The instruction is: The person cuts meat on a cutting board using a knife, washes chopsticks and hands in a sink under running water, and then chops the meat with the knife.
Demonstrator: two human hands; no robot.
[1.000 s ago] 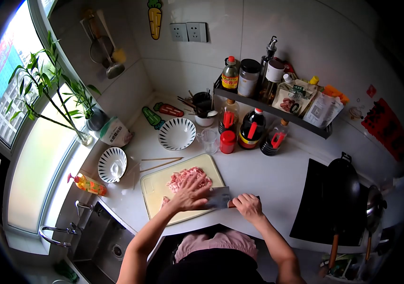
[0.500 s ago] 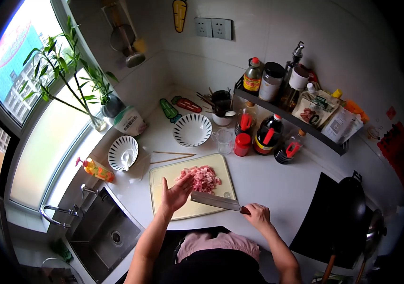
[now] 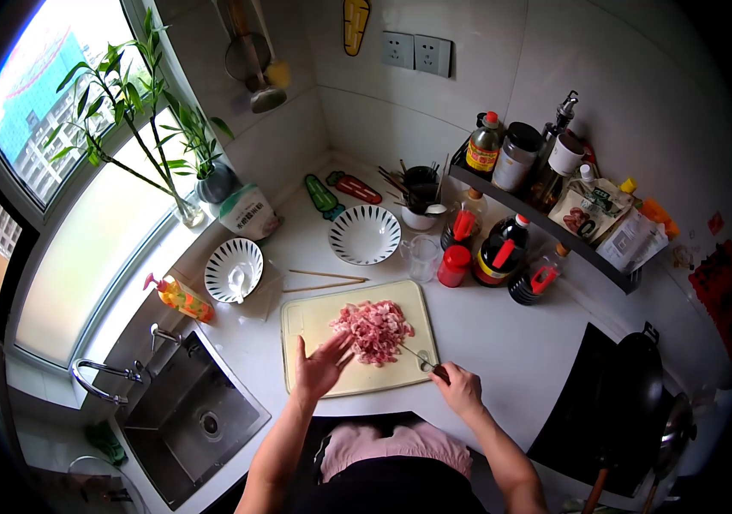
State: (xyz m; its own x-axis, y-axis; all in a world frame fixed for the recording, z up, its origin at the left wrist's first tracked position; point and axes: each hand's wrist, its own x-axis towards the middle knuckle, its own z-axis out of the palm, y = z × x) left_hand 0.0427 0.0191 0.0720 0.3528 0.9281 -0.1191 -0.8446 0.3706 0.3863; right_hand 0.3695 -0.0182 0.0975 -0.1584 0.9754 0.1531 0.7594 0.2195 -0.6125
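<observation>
A heap of chopped pink meat [image 3: 374,330] lies on a cream cutting board [image 3: 310,310]. My left hand [image 3: 323,367] is open with its fingers stretched, at the heap's lower left edge; whether the fingertips touch the meat is hard to tell. Closed round the brown handle of a cleaver [image 3: 441,373], my right hand [image 3: 460,391] is at the board's lower right. The blade appears as a narrow strip, pointing toward the right side of the heap, and its tip meets or slightly overlaps the meat.
Behind the board are chopsticks [image 3: 325,283], a patterned bowl [image 3: 364,234] and a glass cup [image 3: 420,259]. Another bowl [image 3: 233,270] holds a white spoon. Sauce bottles [image 3: 501,253] stand below a loaded shelf [image 3: 546,224]. The sink [image 3: 190,420] is left, a black cooktop [image 3: 584,411] right.
The cleaver has turned from broadside across the board to nearly edge-on, its blade now at the meat's right side. My right hand has shifted slightly left relative to the board; the view has moved.
</observation>
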